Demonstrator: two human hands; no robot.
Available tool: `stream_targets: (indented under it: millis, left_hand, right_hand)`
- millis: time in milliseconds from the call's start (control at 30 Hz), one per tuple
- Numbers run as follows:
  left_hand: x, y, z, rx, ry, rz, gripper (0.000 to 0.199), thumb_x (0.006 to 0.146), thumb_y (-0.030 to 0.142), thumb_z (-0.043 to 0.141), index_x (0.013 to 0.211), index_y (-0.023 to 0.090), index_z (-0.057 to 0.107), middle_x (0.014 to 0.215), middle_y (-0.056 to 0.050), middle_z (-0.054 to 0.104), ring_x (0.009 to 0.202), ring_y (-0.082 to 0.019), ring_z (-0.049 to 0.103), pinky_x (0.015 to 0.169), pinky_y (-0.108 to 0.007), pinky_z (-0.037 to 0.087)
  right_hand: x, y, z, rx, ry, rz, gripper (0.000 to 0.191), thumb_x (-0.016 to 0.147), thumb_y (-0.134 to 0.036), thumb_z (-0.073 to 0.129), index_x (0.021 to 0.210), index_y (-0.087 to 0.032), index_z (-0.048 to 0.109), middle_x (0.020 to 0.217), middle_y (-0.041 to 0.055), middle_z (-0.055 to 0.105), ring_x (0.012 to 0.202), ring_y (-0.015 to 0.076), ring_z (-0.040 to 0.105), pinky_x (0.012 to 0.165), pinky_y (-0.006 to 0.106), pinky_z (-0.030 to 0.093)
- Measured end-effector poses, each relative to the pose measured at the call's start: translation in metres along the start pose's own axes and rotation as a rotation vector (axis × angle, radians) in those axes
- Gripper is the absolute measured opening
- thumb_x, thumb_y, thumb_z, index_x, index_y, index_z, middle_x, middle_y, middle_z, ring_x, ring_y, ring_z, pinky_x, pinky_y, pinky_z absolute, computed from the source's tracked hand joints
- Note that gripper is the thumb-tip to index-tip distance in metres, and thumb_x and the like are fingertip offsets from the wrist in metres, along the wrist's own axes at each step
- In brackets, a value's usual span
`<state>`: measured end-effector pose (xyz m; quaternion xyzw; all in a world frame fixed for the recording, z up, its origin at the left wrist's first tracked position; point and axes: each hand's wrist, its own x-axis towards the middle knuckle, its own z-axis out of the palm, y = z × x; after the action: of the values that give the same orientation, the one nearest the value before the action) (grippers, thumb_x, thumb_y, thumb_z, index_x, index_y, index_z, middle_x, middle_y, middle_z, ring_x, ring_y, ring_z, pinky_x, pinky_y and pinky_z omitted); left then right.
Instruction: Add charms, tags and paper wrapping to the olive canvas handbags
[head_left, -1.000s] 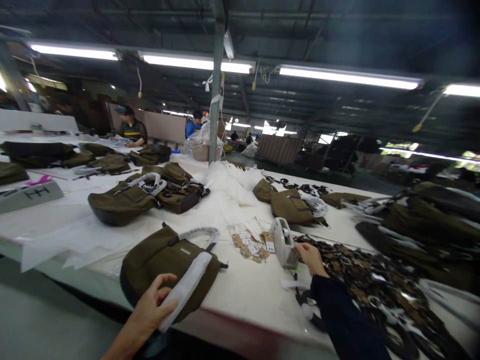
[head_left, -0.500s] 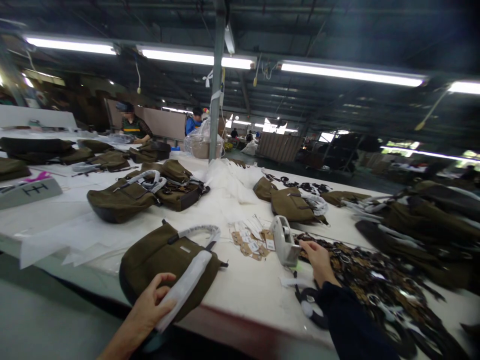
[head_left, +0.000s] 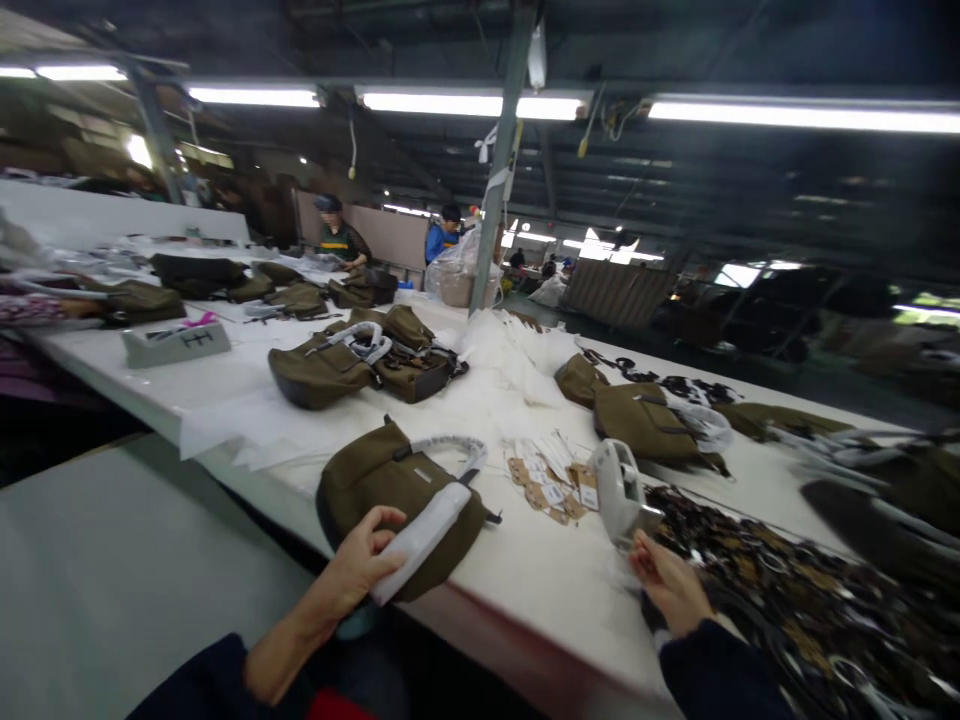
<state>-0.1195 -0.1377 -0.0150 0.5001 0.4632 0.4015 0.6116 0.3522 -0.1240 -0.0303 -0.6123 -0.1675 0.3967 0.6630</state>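
Note:
My left hand grips the white-wrapped handle of an olive-brown fabric bag, which lies flat near the table's front edge. A second, bare stretch of the handle arcs behind the wrapping. My right hand is apart from the bag, its fingers spread, just below a white tape dispenser. To its right lies a heap of dark patterned straps with metal rings. Left of the dispenser, a cluster of kraft and white hang tags rests on the table.
The long white table holds several more olive bags, white tissue sheets and a grey labelled block. A steel post rises behind it. Two co-workers sit at the far end.
The whole view has swung, shifting the table and bags right. My right hand has moved back from the straps toward the table edge, below the dispenser. My left hand stays on the wrapped handle.

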Motion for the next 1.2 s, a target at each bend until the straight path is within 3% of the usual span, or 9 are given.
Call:
stream_targets:
  millis: [133,200,300,433,600,767,1033,1100,1200]
  left_hand:
    - [-0.003,0.004,0.001,-0.04,0.017,-0.002,0.05,0.069,0.025,0.068,0.112,0.02,0.041,0.073,0.004,0.063,0.057,-0.01,0.055,0.05,-0.019,0.034]
    - [-0.004,0.005,0.002,-0.036,0.015,0.006,0.05,0.068,0.023,0.067,0.111,0.019,0.041,0.072,0.004,0.062,0.057,-0.01,0.054,0.05,-0.018,0.033]
    - [-0.006,0.007,0.004,-0.018,0.028,0.024,0.048,0.068,0.021,0.066,0.11,0.019,0.041,0.07,0.005,0.06,0.056,-0.009,0.052,0.049,-0.018,0.032]
    - [-0.009,0.012,0.006,0.03,0.048,0.036,0.047,0.068,0.019,0.065,0.108,0.018,0.042,0.066,0.007,0.057,0.052,-0.008,0.048,0.048,-0.018,0.031]
    - [-0.012,0.015,0.007,0.0,0.04,0.069,0.048,0.068,0.02,0.065,0.109,0.018,0.041,0.068,0.006,0.058,0.054,-0.009,0.05,0.049,-0.018,0.033]
    - [-0.011,0.014,0.007,-0.012,0.047,0.064,0.048,0.067,0.019,0.064,0.109,0.018,0.042,0.067,0.006,0.058,0.053,-0.009,0.05,0.048,-0.019,0.033]
    - [-0.01,0.014,0.002,-0.155,0.068,-0.009,0.048,0.068,0.027,0.07,0.108,0.018,0.045,0.072,0.002,0.063,0.052,-0.01,0.054,0.048,-0.019,0.035]
    - [-0.009,0.015,0.0,-0.184,0.071,-0.039,0.047,0.067,0.027,0.071,0.107,0.018,0.047,0.072,0.001,0.064,0.052,-0.011,0.055,0.048,-0.019,0.035]
    - [-0.006,0.013,-0.003,-0.194,0.064,-0.058,0.046,0.067,0.025,0.071,0.107,0.017,0.049,0.071,0.001,0.064,0.054,-0.011,0.057,0.049,-0.019,0.035]
  right_hand:
    - [-0.054,0.007,0.041,0.053,-0.174,0.124,0.03,0.058,-0.024,0.087,0.072,-0.017,0.062,0.061,-0.0029,0.06,0.046,0.0062,0.052,0.045,0.017,0.052]
    - [-0.101,0.013,0.078,0.05,-0.441,0.198,0.034,0.062,-0.031,0.087,0.081,-0.016,0.064,0.067,-0.0026,0.061,0.048,0.005,0.051,0.044,0.015,0.046]
    - [-0.172,0.025,0.137,-0.071,-0.776,0.277,0.035,0.07,-0.043,0.081,0.076,-0.016,0.06,0.062,-0.0035,0.057,0.046,0.0046,0.045,0.041,0.016,0.039]
    - [-0.215,0.048,0.183,-0.193,-0.924,0.229,0.041,0.07,-0.052,0.077,0.072,-0.016,0.057,0.06,-0.0028,0.058,0.044,0.0048,0.042,0.041,0.018,0.037]
    - [-0.21,0.073,0.192,-0.311,-0.875,0.201,0.046,0.064,-0.056,0.077,0.07,-0.015,0.057,0.056,-0.0025,0.059,0.041,0.005,0.042,0.04,0.019,0.037]
    - [-0.209,0.079,0.193,-0.361,-0.853,0.18,0.05,0.062,-0.061,0.076,0.069,-0.015,0.056,0.057,-0.0009,0.062,0.041,0.0059,0.044,0.041,0.02,0.04]
    - [-0.211,0.088,0.185,-0.313,-0.863,0.225,0.051,0.07,-0.061,0.072,0.089,-0.019,0.049,0.066,0.0017,0.068,0.047,0.0121,0.056,0.047,0.026,0.05]
    - [-0.205,0.088,0.18,-0.347,-0.813,0.063,0.045,0.073,-0.06,0.069,0.084,-0.02,0.051,0.064,0.0001,0.065,0.048,0.0127,0.055,0.044,0.023,0.045]
    - [-0.197,0.08,0.176,-0.499,-0.722,-0.439,0.028,0.082,-0.048,0.066,0.084,-0.02,0.061,0.069,0.0007,0.062,0.059,0.0153,0.056,0.051,0.025,0.045]
